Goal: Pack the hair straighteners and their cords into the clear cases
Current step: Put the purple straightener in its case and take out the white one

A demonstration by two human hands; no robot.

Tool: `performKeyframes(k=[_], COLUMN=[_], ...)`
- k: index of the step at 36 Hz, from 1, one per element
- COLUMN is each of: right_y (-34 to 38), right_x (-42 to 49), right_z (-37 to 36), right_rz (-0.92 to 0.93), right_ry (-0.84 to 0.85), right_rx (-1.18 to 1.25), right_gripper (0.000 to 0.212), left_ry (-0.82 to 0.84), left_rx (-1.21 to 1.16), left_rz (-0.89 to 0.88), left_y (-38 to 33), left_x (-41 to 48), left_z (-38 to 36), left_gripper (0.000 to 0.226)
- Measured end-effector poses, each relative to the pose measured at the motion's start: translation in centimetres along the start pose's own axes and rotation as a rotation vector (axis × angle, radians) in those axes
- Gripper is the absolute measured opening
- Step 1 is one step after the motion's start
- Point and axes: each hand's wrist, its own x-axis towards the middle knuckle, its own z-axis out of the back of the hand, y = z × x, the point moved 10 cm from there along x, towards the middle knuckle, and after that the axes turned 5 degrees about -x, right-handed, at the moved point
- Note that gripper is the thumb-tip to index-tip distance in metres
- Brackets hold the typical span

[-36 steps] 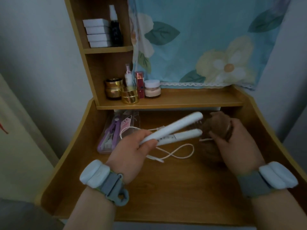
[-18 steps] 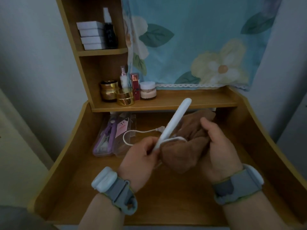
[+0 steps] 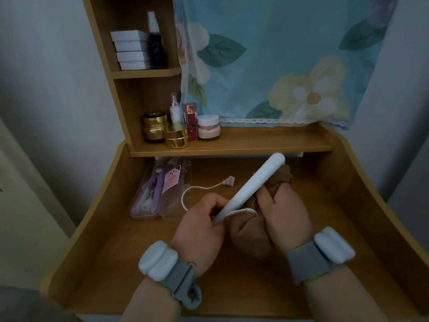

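Grip: While the left hand [image 3: 199, 225] is curled around the lower end of the white hair straightener [image 3: 249, 188], a brown cloth [image 3: 251, 235] is clutched against it by the right hand [image 3: 286, 213].
Straightener: It is held tilted above the desk [image 3: 232, 287], tip pointing up and right.
Cord: The white cord [image 3: 197, 190] is looped from the left hand, its plug lying on the desk.
Cases: Two clear cases [image 3: 160, 194] are laid side by side at the left; a purple straightener [image 3: 152, 190] is seen inside the left one, a pink card [image 3: 170, 178] in the other.
Shelf: Cosmetic jars [image 3: 176, 133] are lined up behind.
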Motion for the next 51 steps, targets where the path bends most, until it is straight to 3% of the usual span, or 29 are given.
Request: performKeyframes(k=[5,7,9,11,14,16,19,26,29,33,38,40,42,46,51], right_y=[-1.0,-1.8,-1.7,-0.6,1.5,1.3,0.7,0.1,-0.6,-2.0,-0.1,0.9,1.4,1.9,1.8], right_x=[-0.2,-0.2,-0.6,-1.0,-0.7,0.1,1.3,2.5,2.6,1.2,-0.3,-0.3,0.0,0.6,1.2], right_z=[1.1,1.7,0.9,0.2,0.8,1.9,3.6,4.4,4.5,5.5,3.0,2.4,2.7,4.5,5.5], right_rz=[0.009,-0.069,-0.152,-0.162,-0.067,-0.049,-0.039,0.019,0.008,-0.139,-0.1,-0.044,0.012,0.047,0.049], right_ry=[0.002,0.012,0.14,0.252,0.25,0.132,-0.059,-0.102,-0.092,-0.135,0.164,0.21,0.119,-0.146,-0.226], right_rx=[0.075,0.297,0.604,0.764,0.877,0.818,0.459,-0.186,-0.169,0.213,0.696,0.86,0.749,0.385,0.066], right_gripper=[0.024,0.018,0.016,0.026,0.053,0.041,0.018,0.036,0.04,0.045,0.026,0.038,0.047,0.031,0.024], left_ry=[-0.05,-0.053,-0.023,0.026,0.122,0.148,0.146,0.032,0.043,0.067,0.095,0.127,0.116,0.079,0.054], left_rx=[-0.058,-0.079,-0.101,-0.101,-0.171,-0.166,-0.102,0.058,0.075,0.068,-0.084,-0.149,-0.162,-0.153,-0.076], left_rz=[0.034,0.047,0.064,0.074,0.094,0.067,0.034,0.029,0.033,0.037,0.087,0.097,0.09,0.096,0.077], left_y=[0.5,0.6,0.7,0.8,0.6,0.1,-0.6,-0.8,-1.0,-1.2,-1.0,-1.4,-1.8,-1.6,-1.4], left_x=[0.5,0.5,0.6,0.7,0.3,0.1,-0.1,-0.2,0.1,0.3,0.3,0.1,0.0,-0.1,-0.3], left_z=[1.3,1.5,1.3,0.7,-0.6,-1.1,-1.3,0.3,0.4,0.1,0.1,-0.6,-0.9,-0.9,-0.6], left_gripper=[0.011,0.007,0.007,0.009,0.01,0.012,0.015,0.016,0.016,0.014,0.013,0.015,0.017,0.018,0.018])
